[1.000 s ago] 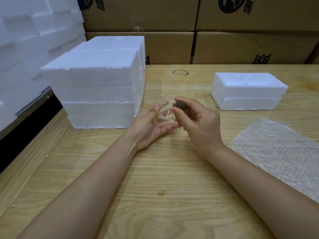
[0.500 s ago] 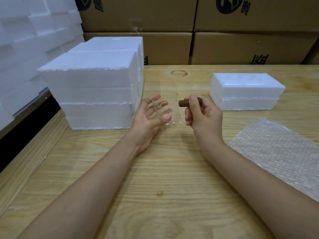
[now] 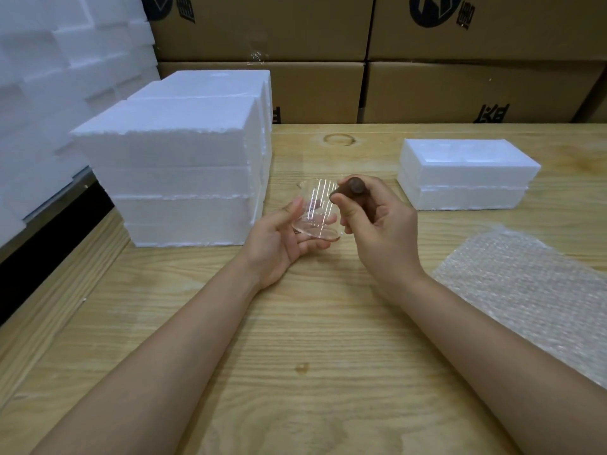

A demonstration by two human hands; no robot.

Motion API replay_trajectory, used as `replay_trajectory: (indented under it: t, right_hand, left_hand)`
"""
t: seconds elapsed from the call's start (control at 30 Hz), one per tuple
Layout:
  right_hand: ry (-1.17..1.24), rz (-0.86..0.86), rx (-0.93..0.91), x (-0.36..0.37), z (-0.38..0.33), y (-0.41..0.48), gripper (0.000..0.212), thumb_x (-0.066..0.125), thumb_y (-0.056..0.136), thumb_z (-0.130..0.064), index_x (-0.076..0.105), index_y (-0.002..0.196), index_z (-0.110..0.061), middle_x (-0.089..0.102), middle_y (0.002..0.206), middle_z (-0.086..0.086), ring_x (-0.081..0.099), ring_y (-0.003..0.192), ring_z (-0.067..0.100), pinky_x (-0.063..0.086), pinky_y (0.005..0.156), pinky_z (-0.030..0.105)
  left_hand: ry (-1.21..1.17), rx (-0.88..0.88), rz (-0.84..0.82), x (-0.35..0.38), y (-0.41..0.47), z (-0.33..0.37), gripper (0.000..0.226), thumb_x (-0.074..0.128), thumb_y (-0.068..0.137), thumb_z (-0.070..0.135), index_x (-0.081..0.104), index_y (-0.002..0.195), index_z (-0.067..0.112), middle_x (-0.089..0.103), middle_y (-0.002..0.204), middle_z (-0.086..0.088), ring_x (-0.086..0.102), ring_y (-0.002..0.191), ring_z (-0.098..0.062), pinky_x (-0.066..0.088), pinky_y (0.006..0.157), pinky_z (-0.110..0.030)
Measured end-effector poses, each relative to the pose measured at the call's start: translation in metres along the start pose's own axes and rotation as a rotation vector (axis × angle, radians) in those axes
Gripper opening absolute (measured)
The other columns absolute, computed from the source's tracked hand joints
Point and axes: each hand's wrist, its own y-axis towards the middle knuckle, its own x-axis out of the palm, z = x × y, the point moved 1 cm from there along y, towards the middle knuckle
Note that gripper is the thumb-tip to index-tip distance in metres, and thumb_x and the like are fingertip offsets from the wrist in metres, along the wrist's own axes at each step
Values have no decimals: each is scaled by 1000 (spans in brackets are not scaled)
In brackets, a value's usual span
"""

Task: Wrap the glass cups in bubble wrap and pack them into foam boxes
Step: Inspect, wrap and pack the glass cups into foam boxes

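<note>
A clear glass cup [image 3: 317,210] with a brown wooden handle [image 3: 352,188] is held over the middle of the wooden table [image 3: 295,356]. My right hand [image 3: 377,228] grips the handle, fingers curled round it. My left hand [image 3: 282,238] cradles the cup from the left, palm up, with its fingers under the base and its thumb beside the wall. A sheet of bubble wrap [image 3: 532,290] lies flat on the table at the right. A closed white foam box [image 3: 463,174] stands behind it at the right.
A tall stack of white foam boxes [image 3: 177,159] stands at the left of the table, with more foam pieces [image 3: 49,77] beyond its left edge. Brown cardboard cartons [image 3: 427,60] line the back.
The cup has been turned in my hands, from tilted to roughly upright with its base low. My left fingers have come under the base, and my right hand still grips the handle.
</note>
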Motion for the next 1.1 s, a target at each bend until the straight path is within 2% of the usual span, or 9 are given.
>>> replay_trajectory:
  t: [0.07, 0.17, 0.27, 0.43, 0.53, 0.63, 0.8, 0.93, 1.1]
  right_hand:
    - [12, 6, -18, -1, 1, 0, 12, 66, 85, -22, 61, 90, -31, 65, 79, -20, 61, 72, 1, 50, 68, 25]
    - [68, 56, 13, -3, 5, 0, 8, 65, 84, -27, 62, 90, -31, 68, 86, -8, 66, 86, 18, 52, 77, 29]
    - [118, 102, 75, -3, 11, 1, 1, 63, 87, -30, 62, 87, -31, 70, 80, -5, 67, 84, 24, 51, 73, 26]
    - [57, 105, 228, -3, 27, 3, 21, 49, 98, -17, 62, 82, -20, 67, 68, -16, 59, 66, -3, 42, 66, 21]
    - [43, 70, 332, -5, 35, 5, 31, 43, 98, -11, 62, 75, -16, 60, 55, -21, 53, 56, -7, 36, 62, 20]
    - [11, 51, 419, -5, 42, 6, 39, 42, 100, -20, 63, 66, -15, 54, 48, -18, 49, 51, -4, 35, 61, 23]
    - [-116, 7, 477, -8, 48, 7, 50, 38, 102, -29, 62, 59, -20, 53, 44, -18, 45, 45, -3, 33, 58, 22]
    - [-232, -8, 452, -8, 47, 6, 51, 33, 103, -27, 57, 60, -21, 52, 44, -23, 47, 49, -7, 34, 52, 10]
    - [-238, -3, 398, -6, 41, 4, 40, 33, 104, -23, 61, 77, -13, 58, 69, -12, 54, 71, 5, 39, 71, 24]
  left_hand:
    - [-9, 5, 26, 0, 0, 0, 56, 49, 81, 36, 52, 123, 0, 71, 93, -13, 69, 83, -28, 57, 71, -30]
    - [11, 56, 79, 0, 1, -1, 51, 56, 78, 36, 57, 116, 2, 68, 99, -15, 69, 84, -26, 58, 71, -29]
    - [99, 139, 155, -1, 3, -3, 42, 76, 76, 37, 64, 105, 10, 68, 101, -9, 66, 88, -22, 57, 74, -27]
    - [361, 263, 238, -1, 1, -5, 78, 87, 62, 24, 55, 129, 3, 64, 119, -10, 65, 87, -4, 52, 75, -19]
    - [491, 322, 275, 2, -2, -5, 91, 82, 55, 30, 49, 137, 9, 64, 116, 2, 63, 95, -6, 53, 83, -20]
    - [592, 360, 274, 2, -2, -7, 84, 86, 61, 22, 51, 137, 10, 62, 116, 6, 60, 102, -9, 50, 89, -20]
    - [678, 411, 233, 4, -1, -8, 73, 85, 65, 2, 53, 130, 9, 58, 128, -4, 58, 109, -11, 46, 97, -20]
    - [722, 462, 199, 5, -1, -8, 72, 86, 60, -2, 53, 118, 25, 59, 121, 7, 57, 114, -4, 44, 95, -14]
    - [742, 476, 198, 2, 0, -9, 76, 87, 56, -7, 50, 108, 34, 60, 117, 9, 57, 116, -5, 41, 102, -19]
